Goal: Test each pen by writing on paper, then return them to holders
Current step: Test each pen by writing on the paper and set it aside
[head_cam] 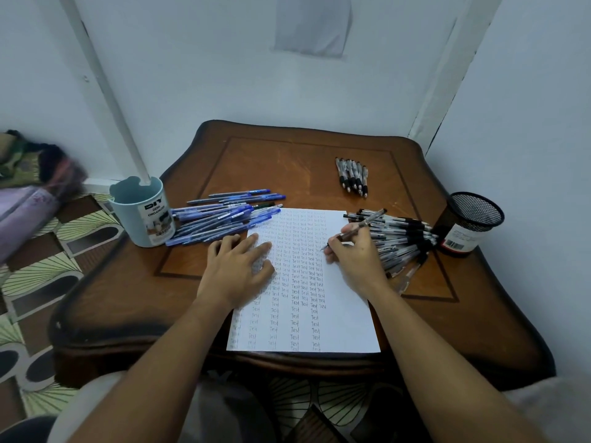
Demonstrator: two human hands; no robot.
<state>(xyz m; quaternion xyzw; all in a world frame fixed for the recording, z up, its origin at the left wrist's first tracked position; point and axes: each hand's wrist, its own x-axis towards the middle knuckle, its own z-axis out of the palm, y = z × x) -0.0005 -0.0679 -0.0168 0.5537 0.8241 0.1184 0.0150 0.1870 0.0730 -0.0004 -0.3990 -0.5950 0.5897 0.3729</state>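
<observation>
- The right hand (355, 251) pinched a black pen (358, 227), its tip on the paper (345, 321); the left hand (238, 266) lay flat, fingers spread, on the paper's left edge
- Blue pens (224, 215) lay left of the paper beside the blue holder (142, 212); black pens (399, 238) right of it, by the mesh holder (470, 223)

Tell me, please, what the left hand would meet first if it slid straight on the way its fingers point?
Probably nothing but paper for a stretch: the left hand points up-right across the sheet, roughly toward the small row of black pens.
</observation>
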